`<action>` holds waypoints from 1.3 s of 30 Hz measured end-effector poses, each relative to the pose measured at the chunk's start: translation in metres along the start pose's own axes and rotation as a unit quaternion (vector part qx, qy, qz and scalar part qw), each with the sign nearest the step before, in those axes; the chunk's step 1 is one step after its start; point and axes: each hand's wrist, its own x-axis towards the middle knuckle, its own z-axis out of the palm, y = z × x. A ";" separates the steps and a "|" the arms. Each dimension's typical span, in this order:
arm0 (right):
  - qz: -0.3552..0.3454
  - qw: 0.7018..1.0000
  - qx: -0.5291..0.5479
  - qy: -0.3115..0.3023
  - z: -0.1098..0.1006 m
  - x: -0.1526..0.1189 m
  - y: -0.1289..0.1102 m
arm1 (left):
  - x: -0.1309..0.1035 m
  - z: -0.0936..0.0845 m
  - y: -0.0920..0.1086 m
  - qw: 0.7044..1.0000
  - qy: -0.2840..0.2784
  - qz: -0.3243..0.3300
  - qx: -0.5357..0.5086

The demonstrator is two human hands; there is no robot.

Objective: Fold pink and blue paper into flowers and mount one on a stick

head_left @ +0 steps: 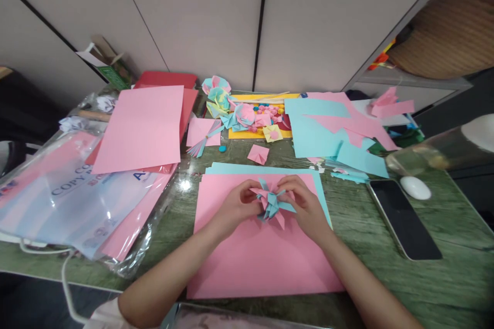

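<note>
Between my two hands is a spiky folded paper flower (271, 204) in pink and light blue. My left hand (241, 201) pinches its left side, thumb below and fingers above. On the right side, my right hand (303, 203) grips a light blue paper point between thumb and fingers. The flower is held over a stack of pink paper sheets (262, 262), with light blue sheets (324, 190) showing at the stack's top and right edges. Just beyond the stack lies a small folded pink paper square (258, 154).
Finished paper flowers (244, 114) and small beads crowd a yellow sheet (247, 134) at the back. Light blue and pink paper scraps (320, 136) lie right of them. A phone (405, 221) and a white oval object (416, 187) are at right. Bagged copy paper (77, 200) fills the left.
</note>
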 end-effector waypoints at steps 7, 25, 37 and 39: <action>-0.060 0.970 -0.224 0.076 0.008 -0.016 -0.018 | 0.001 0.005 -0.003 0.966 0.158 0.104 0.175; -0.094 0.905 -0.403 0.094 0.012 -0.012 -0.020 | 0.002 0.016 -0.016 0.994 0.058 0.081 0.034; -0.161 0.911 -0.322 0.202 0.009 -0.009 -0.020 | -0.001 0.014 -0.018 0.988 0.052 0.124 0.080; -0.179 0.909 -0.312 0.208 0.008 -0.009 -0.022 | -0.003 0.014 -0.017 0.983 0.044 0.155 0.085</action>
